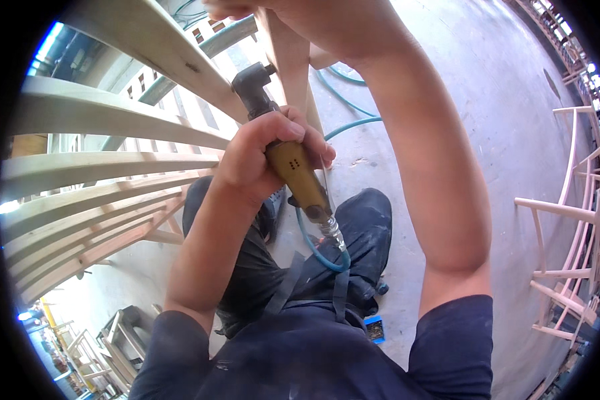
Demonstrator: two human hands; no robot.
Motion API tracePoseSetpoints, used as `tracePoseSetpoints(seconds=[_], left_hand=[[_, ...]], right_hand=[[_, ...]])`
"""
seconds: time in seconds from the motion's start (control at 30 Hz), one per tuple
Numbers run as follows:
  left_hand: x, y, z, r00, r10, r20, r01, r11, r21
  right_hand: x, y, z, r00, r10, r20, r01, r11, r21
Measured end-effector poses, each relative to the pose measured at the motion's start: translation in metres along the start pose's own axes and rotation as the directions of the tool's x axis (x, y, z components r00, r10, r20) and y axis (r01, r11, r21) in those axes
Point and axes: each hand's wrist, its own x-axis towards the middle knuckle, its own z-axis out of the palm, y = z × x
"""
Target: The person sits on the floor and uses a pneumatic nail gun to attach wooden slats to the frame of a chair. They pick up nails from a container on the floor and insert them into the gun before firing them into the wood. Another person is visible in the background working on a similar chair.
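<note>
My left hand (250, 153) is closed around an angle-head air tool (299, 175) with an olive-yellow body. Its black head (252, 87) points up and bends right, close beside an upright pale wooden post (288, 67). A teal air hose (333, 265) joins the metal fitting at the tool's lower end. My right hand (307, 20) reaches over the top of that post; the picture's upper edge cuts it off, and most of its fingers are hidden. Curved wooden slats (113, 113) of a piece of furniture fan out left of my left hand.
More teal hose (347, 100) loops over the grey concrete floor (447, 40) beyond the post. A small blue box (375, 329) of small pieces sits beside my bent legs. Wooden frames (560, 210) stand at the right, with other wooden parts (117, 340) at lower left.
</note>
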Motion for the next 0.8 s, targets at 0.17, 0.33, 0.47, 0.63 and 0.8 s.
tracePoseSetpoints(seconds=[0.17, 0.33, 0.47, 0.63, 0.8], left_hand=[[-0.002, -0.003, 0.007, 1.000, -0.002, 0.028, 0.006, 0.993, -0.120], [-0.002, -0.003, 0.006, 1.000, 0.005, -0.031, -0.007, 0.996, -0.086], [-0.007, 0.001, 0.000, 0.998, 0.008, -0.066, -0.012, 0.998, -0.064], [0.000, 0.001, 0.002, 0.998, -0.014, 0.060, 0.022, 0.991, -0.128], [-0.005, 0.000, 0.000, 1.000, 0.009, 0.005, -0.008, 0.993, -0.117]], right_hand=[[-0.003, 0.005, 0.003, 0.998, -0.048, -0.045, 0.050, 0.998, 0.049], [-0.003, 0.001, -0.002, 0.999, 0.027, 0.025, -0.029, 0.997, 0.074], [-0.001, 0.000, 0.017, 0.995, 0.043, -0.086, -0.040, 0.998, 0.044], [-0.002, 0.011, 0.008, 0.994, -0.036, -0.101, 0.043, 0.996, 0.072], [-0.003, 0.013, 0.019, 0.992, -0.024, -0.125, 0.034, 0.996, 0.077]])
